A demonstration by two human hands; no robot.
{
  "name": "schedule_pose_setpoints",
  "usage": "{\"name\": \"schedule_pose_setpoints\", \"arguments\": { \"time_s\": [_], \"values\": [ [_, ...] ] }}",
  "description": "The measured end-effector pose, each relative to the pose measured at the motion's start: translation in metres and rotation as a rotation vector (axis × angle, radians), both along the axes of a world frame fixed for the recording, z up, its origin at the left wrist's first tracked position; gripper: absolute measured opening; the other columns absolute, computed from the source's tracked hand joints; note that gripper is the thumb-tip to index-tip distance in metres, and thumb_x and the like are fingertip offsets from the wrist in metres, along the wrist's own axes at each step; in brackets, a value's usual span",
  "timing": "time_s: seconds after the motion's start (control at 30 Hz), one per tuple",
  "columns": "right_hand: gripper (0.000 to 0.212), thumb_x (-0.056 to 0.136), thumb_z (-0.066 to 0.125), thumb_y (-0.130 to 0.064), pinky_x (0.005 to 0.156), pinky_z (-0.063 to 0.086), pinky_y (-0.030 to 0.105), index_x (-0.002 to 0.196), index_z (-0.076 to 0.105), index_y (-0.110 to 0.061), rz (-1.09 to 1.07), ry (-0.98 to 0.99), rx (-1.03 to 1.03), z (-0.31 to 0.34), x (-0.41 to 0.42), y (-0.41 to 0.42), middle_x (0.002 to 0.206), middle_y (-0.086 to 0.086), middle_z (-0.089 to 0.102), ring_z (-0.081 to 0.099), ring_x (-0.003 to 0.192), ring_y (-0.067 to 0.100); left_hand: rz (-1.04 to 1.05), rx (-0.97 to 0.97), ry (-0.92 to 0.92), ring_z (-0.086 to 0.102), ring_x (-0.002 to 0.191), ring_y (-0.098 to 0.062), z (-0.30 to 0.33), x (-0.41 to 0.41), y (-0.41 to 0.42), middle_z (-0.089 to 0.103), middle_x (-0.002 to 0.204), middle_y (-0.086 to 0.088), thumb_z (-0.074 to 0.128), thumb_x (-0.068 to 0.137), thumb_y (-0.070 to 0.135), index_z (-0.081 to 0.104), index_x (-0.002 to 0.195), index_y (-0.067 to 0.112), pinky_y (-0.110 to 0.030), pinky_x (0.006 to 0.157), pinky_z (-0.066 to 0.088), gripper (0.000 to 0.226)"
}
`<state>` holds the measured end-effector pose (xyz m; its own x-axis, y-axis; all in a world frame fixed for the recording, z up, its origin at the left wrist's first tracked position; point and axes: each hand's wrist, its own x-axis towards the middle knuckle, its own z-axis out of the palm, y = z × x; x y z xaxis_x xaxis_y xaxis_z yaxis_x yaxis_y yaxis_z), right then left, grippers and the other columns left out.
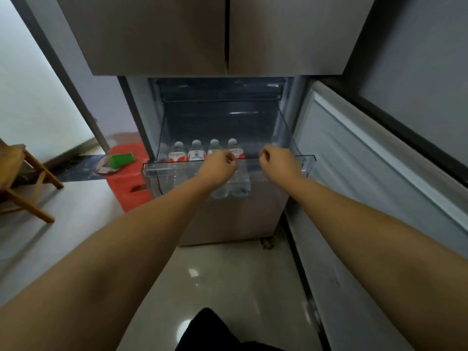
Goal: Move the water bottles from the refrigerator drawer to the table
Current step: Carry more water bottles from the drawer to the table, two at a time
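Observation:
A clear plastic refrigerator drawer [162, 167] stands pulled out of the lower compartment. Several water bottles [196, 154] with red-and-white labels lie side by side in it, caps pointing into the fridge. My left hand [219, 168] grips the drawer's front rim near the middle, fingers curled over the edge, and covers part of the right-hand bottles. My right hand [278, 162] grips the same rim a little further right. No table is in view.
The lower fridge door [367, 160] hangs open on the right. The upper fridge doors [228, 34] are closed. A red stool [126, 186] with a green object [122, 158] stands left of the fridge, and a wooden chair [22, 183] at the far left.

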<state>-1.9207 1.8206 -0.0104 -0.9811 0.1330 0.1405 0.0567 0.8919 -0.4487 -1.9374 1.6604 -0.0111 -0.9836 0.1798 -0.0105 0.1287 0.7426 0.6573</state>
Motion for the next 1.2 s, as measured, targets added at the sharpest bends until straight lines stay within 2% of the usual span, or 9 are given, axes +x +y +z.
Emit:
{"name": "schedule_pose_setpoints", "arguments": {
  "time_s": [0.17, 0.37, 0.5, 0.57, 0.67, 0.83, 0.97, 1.1, 1.2],
  "values": [
    [0.025, 0.096, 0.043, -0.022, 0.075, 0.047, 0.036, 0.108, 0.063, -0.012, -0.003, -0.019, 0.013, 0.000, -0.084, -0.007, 0.108, 0.013, 0.068, 0.062, 0.099, 0.033, 0.044, -0.042, -0.050, 0.063, 0.101, -0.031, -0.002, -0.080, -0.002, 0.069, 0.103, -0.017, 0.053, 0.091, 0.015, 0.069, 0.101, 0.005, -0.033, 0.087, 0.047, 0.022],
    [0.044, 0.095, 0.054, -0.035, 0.087, 0.050, 0.035, 0.130, 0.054, -0.007, 0.094, -0.678, -0.019, -0.035, -0.159, -0.011, 0.129, 0.010, 0.059, 0.059, 0.112, 0.028, -0.044, -0.305, -0.395, 0.054, 0.121, -0.034, -0.037, -0.153, -0.015, 0.060, 0.126, -0.016, 0.040, 0.093, 0.034, 0.057, 0.121, 0.006, -0.045, 0.107, 0.040, 0.043],
    [0.052, 0.092, 0.057, -0.045, 0.078, 0.056, 0.041, 0.132, 0.047, -0.015, -0.040, -0.892, -0.318, -0.054, -0.181, -0.018, 0.125, 0.011, 0.057, 0.058, 0.097, 0.027, -0.120, -0.454, -0.425, 0.064, 0.090, -0.022, -0.060, -0.192, -0.014, 0.067, 0.105, -0.009, 0.045, 0.097, 0.035, 0.063, 0.110, 0.008, -0.028, 0.076, 0.048, 0.035],
    [0.058, 0.087, 0.064, -0.045, 0.078, 0.057, 0.042, 0.133, 0.045, -0.016, -0.051, -0.960, -0.295, -0.065, -0.189, -0.022, 0.125, 0.011, 0.056, 0.058, 0.095, 0.028, -0.122, -0.485, -0.466, 0.061, 0.073, -0.018, -0.065, -0.205, -0.010, 0.064, 0.089, -0.006, 0.050, 0.093, 0.037, 0.062, 0.097, 0.008, -0.027, 0.064, 0.046, 0.032],
    [0.077, 0.078, 0.074, -0.042, 0.076, 0.059, 0.044, 0.139, 0.036, -0.015, -0.041, -0.989, -0.237, -0.078, -0.197, -0.028, 0.133, 0.013, 0.050, 0.060, 0.104, 0.034, -0.102, -0.512, -0.514, 0.064, 0.090, -0.026, -0.068, -0.209, -0.002, 0.065, 0.098, -0.010, 0.049, 0.090, 0.038, 0.055, 0.091, 0.012, -0.034, 0.082, 0.049, 0.027],
    [0.058, 0.075, 0.075, -0.040, 0.064, 0.061, 0.040, 0.123, 0.054, -0.016, -0.016, -0.942, -0.250, -0.082, -0.204, -0.021, 0.109, 0.007, 0.059, 0.065, 0.084, 0.026, -0.062, -0.459, -0.527, 0.060, 0.113, -0.032, -0.080, -0.208, 0.016, 0.062, 0.125, -0.013, 0.049, 0.090, 0.033, 0.056, 0.122, 0.012, -0.045, 0.098, 0.047, 0.040],
    [0.080, 0.071, 0.075, -0.040, 0.059, 0.057, 0.033, 0.136, 0.042, -0.008, -0.121, -0.903, -0.330, -0.087, -0.205, 0.001, 0.118, 0.011, 0.060, 0.066, 0.091, 0.028, 0.079, -0.319, -0.592, 0.042, 0.132, -0.040, -0.091, -0.192, 0.031, 0.036, 0.147, -0.022, 0.059, 0.090, 0.034, 0.014, 0.151, 0.010, -0.048, 0.108, 0.036, 0.079],
    [0.080, 0.076, 0.073, -0.034, 0.071, 0.051, 0.032, 0.140, 0.035, -0.005, -0.207, -0.849, -0.340, -0.087, -0.205, 0.023, 0.118, 0.011, 0.058, 0.061, 0.100, 0.027, 0.134, -0.326, -0.637, 0.042, 0.128, -0.044, -0.106, -0.180, 0.030, 0.036, 0.144, -0.028, 0.067, 0.086, 0.032, -0.019, 0.150, 0.019, -0.051, 0.108, 0.035, 0.109],
    [0.100, 0.081, 0.071, -0.035, 0.076, 0.050, 0.037, 0.150, 0.004, -0.009, -0.172, -0.931, -0.229, -0.086, -0.206, 0.025, 0.139, 0.018, 0.044, 0.056, 0.114, 0.034, 0.132, -0.378, -0.714, 0.038, 0.135, -0.040, -0.108, -0.186, 0.031, 0.026, 0.152, -0.026, 0.068, 0.085, 0.034, -0.029, 0.147, 0.022, -0.053, 0.112, 0.029, 0.115]
  ]
}}
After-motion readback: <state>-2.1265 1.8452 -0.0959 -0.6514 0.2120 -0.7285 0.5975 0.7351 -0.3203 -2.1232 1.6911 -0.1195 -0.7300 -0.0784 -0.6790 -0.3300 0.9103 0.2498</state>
